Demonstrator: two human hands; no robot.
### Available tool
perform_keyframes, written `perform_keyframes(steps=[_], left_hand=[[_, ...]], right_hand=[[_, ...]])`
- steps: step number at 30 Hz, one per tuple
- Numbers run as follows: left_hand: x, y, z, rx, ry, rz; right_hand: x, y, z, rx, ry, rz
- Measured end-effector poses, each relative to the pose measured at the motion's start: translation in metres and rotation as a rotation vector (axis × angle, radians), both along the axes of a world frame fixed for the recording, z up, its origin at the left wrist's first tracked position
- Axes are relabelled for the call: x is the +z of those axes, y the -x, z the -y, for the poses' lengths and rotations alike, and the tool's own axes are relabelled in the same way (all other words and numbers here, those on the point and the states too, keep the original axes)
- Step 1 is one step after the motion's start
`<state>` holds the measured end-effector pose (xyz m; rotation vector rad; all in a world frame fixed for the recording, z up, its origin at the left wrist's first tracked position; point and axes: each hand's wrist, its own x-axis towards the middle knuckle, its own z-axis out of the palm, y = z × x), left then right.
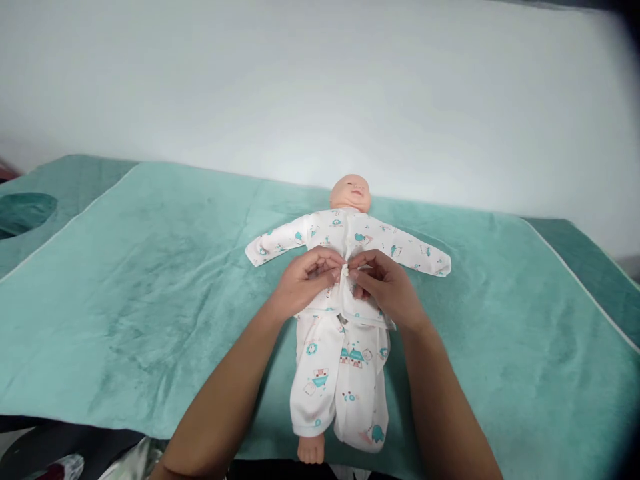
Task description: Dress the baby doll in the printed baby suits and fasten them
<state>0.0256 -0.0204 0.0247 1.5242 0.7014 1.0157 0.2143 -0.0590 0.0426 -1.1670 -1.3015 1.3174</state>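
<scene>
A baby doll lies on its back, head toward the wall, dressed in a white printed jacket and matching pants. Both sleeves stretch out sideways. My left hand pinches one front edge of the jacket at the belly. Opposite it, my right hand pinches the other edge, fingertips close to a small pale button. The fingers partly hide the jacket front. One bare doll foot shows below a pant leg; the other foot is out of sight.
A green cloth covers the table, with some wrinkles at the left. Darker green parts lie at both sides, the left one with a round hole. A white wall stands behind. Dark items show at the lower left.
</scene>
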Motion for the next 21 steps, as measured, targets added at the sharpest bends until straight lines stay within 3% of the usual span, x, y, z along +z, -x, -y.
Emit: perform_keyframes(steps=[5,10,15,21], left_hand=[[-0.001,0.011,0.005,0.071,-0.168,-0.184],[-0.030,0.034,0.044,0.200,-0.335,-0.225],[-0.052,0.048,0.079,0.302,-0.276,-0.231],[-0.043,0.040,0.117,0.412,-0.139,-0.236]], right_hand=[[-0.008,0.003,0.014,-0.091,-0.184,0.178],[-0.041,0.003,0.069,-0.303,-0.478,0.597],[-0.065,-0.007,0.103,-0.405,-0.417,0.567],[-0.058,-0.009,0.117,-0.335,-0.327,0.406]])
